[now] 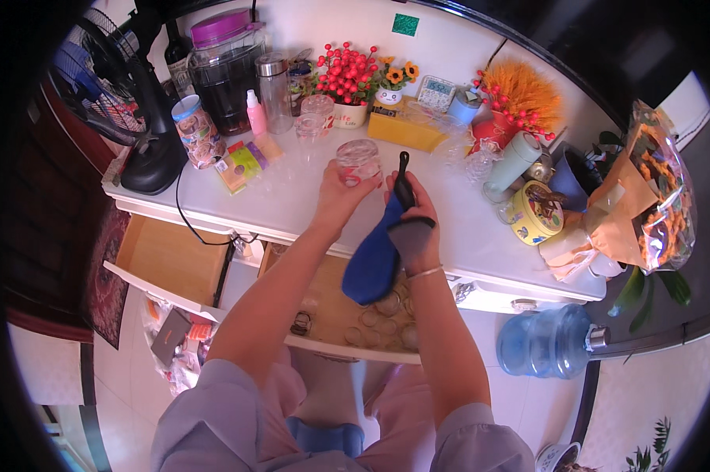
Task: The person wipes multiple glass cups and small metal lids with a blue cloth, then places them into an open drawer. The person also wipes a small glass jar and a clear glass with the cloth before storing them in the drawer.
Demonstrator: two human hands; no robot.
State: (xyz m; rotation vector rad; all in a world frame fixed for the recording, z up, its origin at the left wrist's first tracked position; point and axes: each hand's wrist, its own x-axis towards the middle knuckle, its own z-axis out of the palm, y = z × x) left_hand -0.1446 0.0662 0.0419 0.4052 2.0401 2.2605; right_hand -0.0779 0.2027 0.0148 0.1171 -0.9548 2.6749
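My left hand (342, 197) grips a clear glass cup (358, 154) with red markings, held above the white cabinet top (284, 200). Close beside it, my right hand (420, 206) holds the black handle (403, 183) of a flat blue cloth-headed duster (370, 265). The blue head hangs down over the cabinet's front edge. Dark mesh fabric (411, 233) lies across my right palm. Two more clear glass cups (311, 127) stand on the cabinet behind my left hand. Below my arms, an open drawer (325, 289) contains several round clear pieces.
At left are a black fan (148, 141), a patterned canister (199, 133) and a purple-lidded jar (222, 71). A mint bottle (514, 159), yellow tin (535, 215) and wrapped bouquet (632, 200) crowd the right. Another open drawer (172, 253) juts out; a water jug (543, 341) lies below.
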